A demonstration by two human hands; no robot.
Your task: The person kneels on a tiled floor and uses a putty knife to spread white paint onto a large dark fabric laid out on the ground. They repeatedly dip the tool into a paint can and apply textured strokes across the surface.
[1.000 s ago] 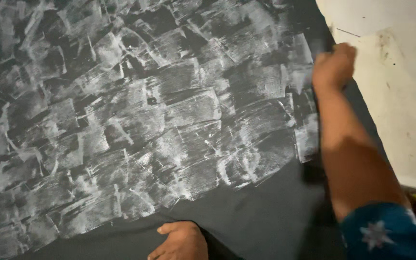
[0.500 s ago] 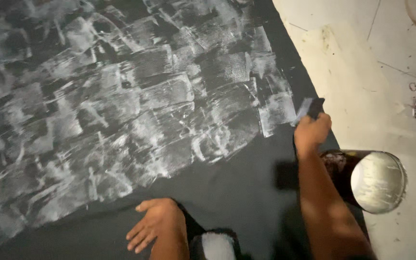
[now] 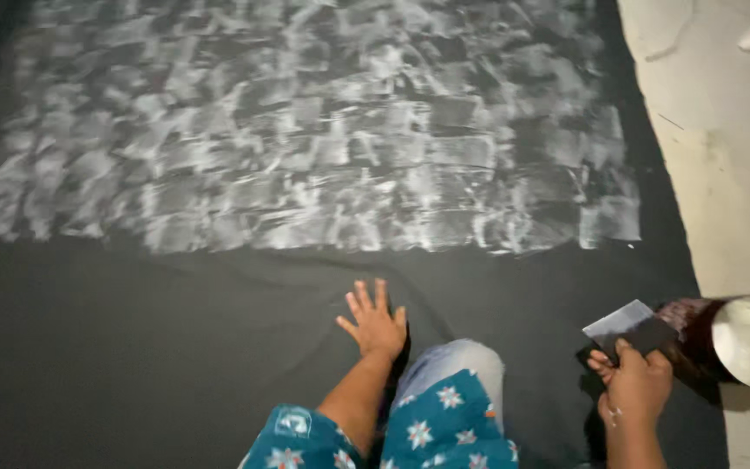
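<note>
Left hand point(image 3: 375, 323) flat, fingers spread, on black cloth point(image 3: 175, 347) at lower centre. Right hand point(image 3: 635, 382) clamped on flat scraper point(image 3: 631, 326), lower right, just beside a paint tin point(image 3: 744, 343). White smears point(image 3: 323, 130) fill the upper frame.

A floor workspace: black cloth point(image 3: 175, 347) with white paste on pale floor point(image 3: 731, 174).

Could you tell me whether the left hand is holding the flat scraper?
No, the left hand lies flat and empty on the black cloth, while the right hand holds the scraper.
</note>
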